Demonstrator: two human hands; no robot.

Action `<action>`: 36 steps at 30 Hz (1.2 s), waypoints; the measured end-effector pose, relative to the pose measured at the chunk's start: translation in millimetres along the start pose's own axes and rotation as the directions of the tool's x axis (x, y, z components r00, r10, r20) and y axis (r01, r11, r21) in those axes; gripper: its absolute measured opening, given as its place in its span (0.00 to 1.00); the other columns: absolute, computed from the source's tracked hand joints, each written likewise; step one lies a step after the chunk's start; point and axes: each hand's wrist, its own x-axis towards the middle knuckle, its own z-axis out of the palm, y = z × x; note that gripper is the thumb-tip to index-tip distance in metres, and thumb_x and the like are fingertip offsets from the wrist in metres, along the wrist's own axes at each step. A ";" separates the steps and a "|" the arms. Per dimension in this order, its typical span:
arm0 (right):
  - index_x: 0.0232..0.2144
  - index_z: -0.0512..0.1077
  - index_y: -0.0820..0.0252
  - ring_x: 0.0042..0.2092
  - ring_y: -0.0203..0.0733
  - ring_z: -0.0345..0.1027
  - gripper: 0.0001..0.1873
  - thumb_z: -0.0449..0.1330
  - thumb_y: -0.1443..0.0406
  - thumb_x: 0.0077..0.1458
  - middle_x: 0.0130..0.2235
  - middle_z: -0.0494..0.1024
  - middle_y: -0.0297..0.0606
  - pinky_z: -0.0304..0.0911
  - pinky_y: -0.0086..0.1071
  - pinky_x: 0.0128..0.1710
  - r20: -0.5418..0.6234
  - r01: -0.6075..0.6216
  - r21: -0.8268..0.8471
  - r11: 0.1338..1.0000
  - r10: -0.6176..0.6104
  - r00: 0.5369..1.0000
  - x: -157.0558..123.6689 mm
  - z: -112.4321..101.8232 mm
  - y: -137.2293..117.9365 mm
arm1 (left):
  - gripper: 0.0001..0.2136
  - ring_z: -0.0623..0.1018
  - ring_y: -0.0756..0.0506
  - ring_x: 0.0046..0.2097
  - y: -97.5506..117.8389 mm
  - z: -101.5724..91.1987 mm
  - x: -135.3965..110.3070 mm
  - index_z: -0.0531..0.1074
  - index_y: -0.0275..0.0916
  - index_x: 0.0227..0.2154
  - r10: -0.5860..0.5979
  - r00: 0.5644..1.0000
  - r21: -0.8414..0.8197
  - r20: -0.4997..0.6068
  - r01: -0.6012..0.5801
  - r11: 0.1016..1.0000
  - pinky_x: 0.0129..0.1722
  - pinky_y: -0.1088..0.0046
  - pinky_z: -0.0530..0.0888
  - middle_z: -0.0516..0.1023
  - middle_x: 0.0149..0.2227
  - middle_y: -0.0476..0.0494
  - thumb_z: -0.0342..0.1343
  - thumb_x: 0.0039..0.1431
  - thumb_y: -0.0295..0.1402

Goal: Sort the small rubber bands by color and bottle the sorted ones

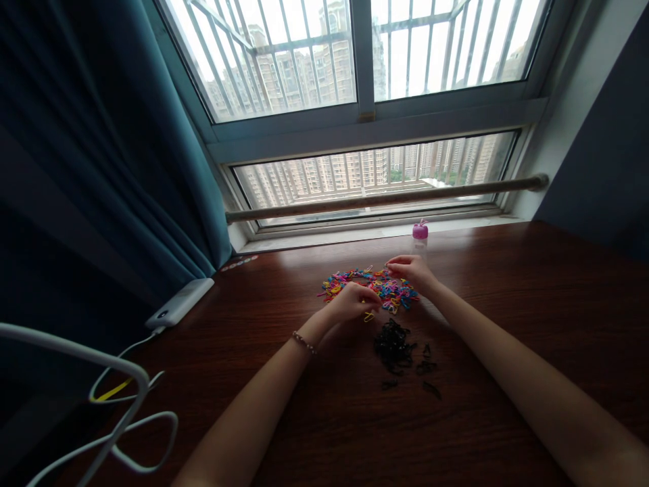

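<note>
A loose pile of small, brightly coloured bands, likely hair ties, lies on the dark wooden table. My left hand, with a beaded bracelet at its wrist, reaches over the near left side of the pile. Its fingers are bent together at the bands, and their tips are partly hidden. At the far right side of the pile, my right hand has thumb and forefinger pinched; what is between them is too small to name. Close to me is a heap of black bands, with a few strays to its right.
A bottle with a pink cap stands behind my right hand. A white device with a cable lies by the blue curtain at left. White tubing curves across the lower left. A rail crosses the window.
</note>
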 end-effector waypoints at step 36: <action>0.29 0.77 0.59 0.43 0.44 0.66 0.10 0.56 0.71 0.46 0.35 0.78 0.42 0.59 0.30 0.43 0.412 0.434 -0.886 0.165 -0.151 0.899 55.9 92.9 13.6 | 0.07 0.74 0.46 0.36 -84.8 -46.5 -16.5 0.73 0.37 0.25 -0.208 0.615 0.043 -0.760 0.368 0.929 0.39 0.70 0.67 0.77 0.29 0.46 0.53 0.47 0.35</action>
